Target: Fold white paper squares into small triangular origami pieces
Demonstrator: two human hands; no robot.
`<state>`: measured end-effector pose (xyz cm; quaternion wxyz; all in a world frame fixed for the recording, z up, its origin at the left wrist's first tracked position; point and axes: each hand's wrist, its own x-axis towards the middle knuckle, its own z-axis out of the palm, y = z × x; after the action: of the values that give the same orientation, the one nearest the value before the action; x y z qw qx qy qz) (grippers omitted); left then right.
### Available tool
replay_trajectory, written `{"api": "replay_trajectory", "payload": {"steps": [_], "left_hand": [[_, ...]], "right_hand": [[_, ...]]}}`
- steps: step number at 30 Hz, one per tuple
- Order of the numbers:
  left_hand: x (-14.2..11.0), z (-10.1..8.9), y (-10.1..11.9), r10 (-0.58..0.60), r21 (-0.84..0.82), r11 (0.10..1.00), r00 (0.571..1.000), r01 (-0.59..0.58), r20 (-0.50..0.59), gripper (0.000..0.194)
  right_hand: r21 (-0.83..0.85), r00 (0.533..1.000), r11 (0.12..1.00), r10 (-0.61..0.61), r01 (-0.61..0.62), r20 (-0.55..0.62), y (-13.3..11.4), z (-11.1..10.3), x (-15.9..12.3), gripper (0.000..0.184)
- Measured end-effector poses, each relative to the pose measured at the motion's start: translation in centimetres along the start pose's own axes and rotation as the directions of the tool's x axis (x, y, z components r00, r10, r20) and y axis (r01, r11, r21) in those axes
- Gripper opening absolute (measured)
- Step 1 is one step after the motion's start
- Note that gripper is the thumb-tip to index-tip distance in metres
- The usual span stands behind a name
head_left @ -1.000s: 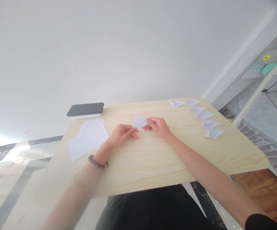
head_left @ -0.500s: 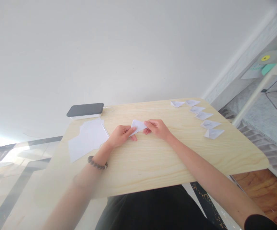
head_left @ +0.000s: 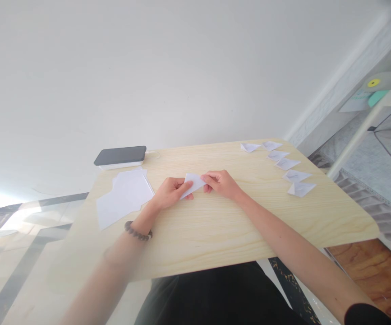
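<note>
Between my two hands, over the middle of the table, is a small folded piece of white paper [head_left: 193, 182]. My left hand [head_left: 172, 191] pinches its left side, thumb on top and fingers beneath. The thumb and fingertips of my right hand [head_left: 220, 183] close on the paper's right-hand tip. Several folded white paper boats [head_left: 301, 189] stand in a curved row along the table's right side. Flat sheets of white paper [head_left: 124, 196] lie in an overlapping pile to the left of my left hand.
A dark grey-topped, white-sided device [head_left: 120, 155] with a white cable sits at the table's back left corner. The pale wooden table [head_left: 209, 239] stands close to a white wall [head_left: 181, 81]. A pole-like frame [head_left: 361, 135] rises beyond the right edge.
The folded paper has turned slightly and sits a little lower. My right fingertips have shifted a bit to the left along its tip; both hands keep their hold.
</note>
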<state>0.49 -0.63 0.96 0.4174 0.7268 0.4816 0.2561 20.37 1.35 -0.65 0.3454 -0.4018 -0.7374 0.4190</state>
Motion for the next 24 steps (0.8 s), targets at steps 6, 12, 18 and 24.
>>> {"api": "replay_trajectory", "payload": {"steps": [6, 12, 18, 24], "left_hand": [[0.1, 0.1, -0.1, 0.009, -0.069, 0.998, 1.000, -0.008, 0.011, 0.039], [0.1, 0.1, -0.5, 0.005, -0.012, 1.000, 1.000, -0.005, 0.005, 0.041], [0.5, 0.3, -0.8, 0.051, -0.017, 0.998, 0.992, -0.054, -0.112, 0.039], [0.7, 0.1, -1.0, 0.064, 0.076, 0.996, 0.984, -0.052, -0.166, 0.039]], "right_hand": [[-0.075, 1.000, 0.997, -0.007, 0.008, 0.011, 0.1, 0.1, -0.1, 0.035], [-0.085, 0.999, 0.996, 0.004, -0.001, 0.036, 0.4, 0.1, 0.0, 0.032], [-0.080, 0.998, 0.997, -0.012, 0.017, 0.053, 0.0, 0.1, -0.1, 0.031], [-0.112, 0.997, 0.993, -0.027, 0.035, 0.066, -0.1, 0.3, 0.0, 0.031]]}}
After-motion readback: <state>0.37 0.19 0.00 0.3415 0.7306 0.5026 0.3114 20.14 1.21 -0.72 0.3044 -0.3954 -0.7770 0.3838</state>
